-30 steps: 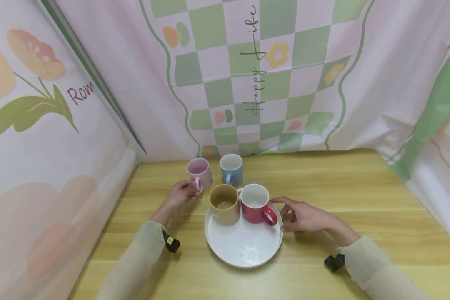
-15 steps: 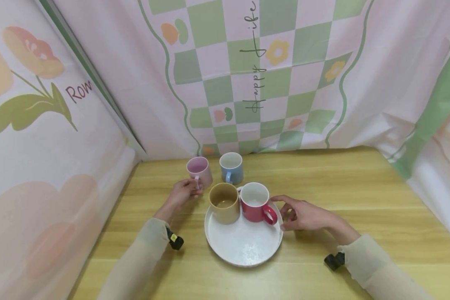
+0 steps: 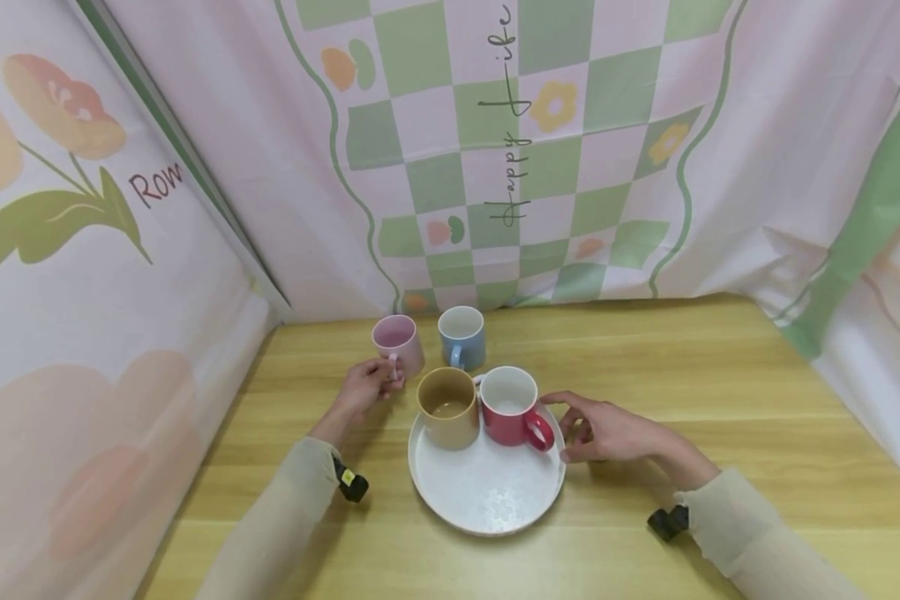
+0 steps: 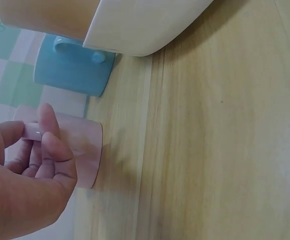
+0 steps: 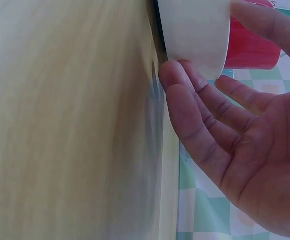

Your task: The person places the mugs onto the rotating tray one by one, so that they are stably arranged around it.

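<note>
My left hand [image 3: 363,390] pinches the handle of a pink mug [image 3: 408,348] at the back left of the table. In the left wrist view, thumb and fingers close round that handle, and the pink mug [image 4: 84,145] stands on the wood. Loosely bent, the fingers of my right hand [image 3: 607,429] touch the right rim of a round white tray [image 3: 487,508]. The right wrist view has the thumb at the top of the tray wall [image 5: 197,35] and the fingertips low on it. A mustard mug [image 3: 450,425] and a red mug [image 3: 502,425] stand upright on the tray.
Behind the tray a light blue mug [image 3: 465,346] stands on the wooden table [image 3: 645,350], right of the pink mug. A patterned cloth [image 3: 547,183] hangs along the table's back edge, and another printed cloth [image 3: 120,333] closes the left side.
My left fingers have closed on the pink mug's handle, having moved slightly right. The mugs, the tray and my right hand have stayed in place.
</note>
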Available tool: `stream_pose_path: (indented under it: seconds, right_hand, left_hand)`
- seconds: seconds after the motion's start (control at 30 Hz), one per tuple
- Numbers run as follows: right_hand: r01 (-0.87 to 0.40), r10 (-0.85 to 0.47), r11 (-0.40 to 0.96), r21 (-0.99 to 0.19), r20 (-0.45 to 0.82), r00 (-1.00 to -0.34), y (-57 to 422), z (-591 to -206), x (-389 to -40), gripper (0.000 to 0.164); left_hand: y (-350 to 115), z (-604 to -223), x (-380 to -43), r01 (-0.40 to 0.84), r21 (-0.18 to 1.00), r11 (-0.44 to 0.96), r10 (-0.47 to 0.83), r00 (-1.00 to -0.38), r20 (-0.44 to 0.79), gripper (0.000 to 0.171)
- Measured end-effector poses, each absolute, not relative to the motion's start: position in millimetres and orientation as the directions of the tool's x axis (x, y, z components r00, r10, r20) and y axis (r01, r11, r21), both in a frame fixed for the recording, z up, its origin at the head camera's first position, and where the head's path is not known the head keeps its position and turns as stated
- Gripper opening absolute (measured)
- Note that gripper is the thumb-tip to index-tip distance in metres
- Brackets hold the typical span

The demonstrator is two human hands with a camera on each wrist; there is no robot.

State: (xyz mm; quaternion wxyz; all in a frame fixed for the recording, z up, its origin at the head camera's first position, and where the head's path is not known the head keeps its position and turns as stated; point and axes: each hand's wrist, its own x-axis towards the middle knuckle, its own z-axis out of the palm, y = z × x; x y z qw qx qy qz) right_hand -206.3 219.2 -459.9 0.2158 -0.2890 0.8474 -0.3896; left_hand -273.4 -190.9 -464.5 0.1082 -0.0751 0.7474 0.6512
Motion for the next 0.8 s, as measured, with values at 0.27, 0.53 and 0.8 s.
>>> stream_pose_path:
  seconds: [0.27, 0.53, 0.8]
  right_hand:
    - [-0.327, -0.657, 0.535, -0.779, -0.14, -0.741, 219.6, -461.1, -207.2, 0.081]
    - [-0.329, -0.661, 0.53, -0.782, -0.138, -0.737, 219.3, -460.2, -206.8, 0.081]
    - [-0.333, -0.664, 0.527, -0.782, -0.134, -0.735, 219.8, -461.3, -207.6, 0.081]
  left_hand:
    - [-191.9, -462.8, -271.5, -0.252, 0.959, 0.133, 0.028, -0.966, -0.257, 0.033]
    - [-196.1, -463.3, -269.6, -0.259, 0.958, 0.12, 0.021, -0.965, -0.263, 0.033]
    - [-200.4, -464.8, -266.1, -0.224, 0.968, 0.111, 0.011, -0.974, -0.226, 0.028]
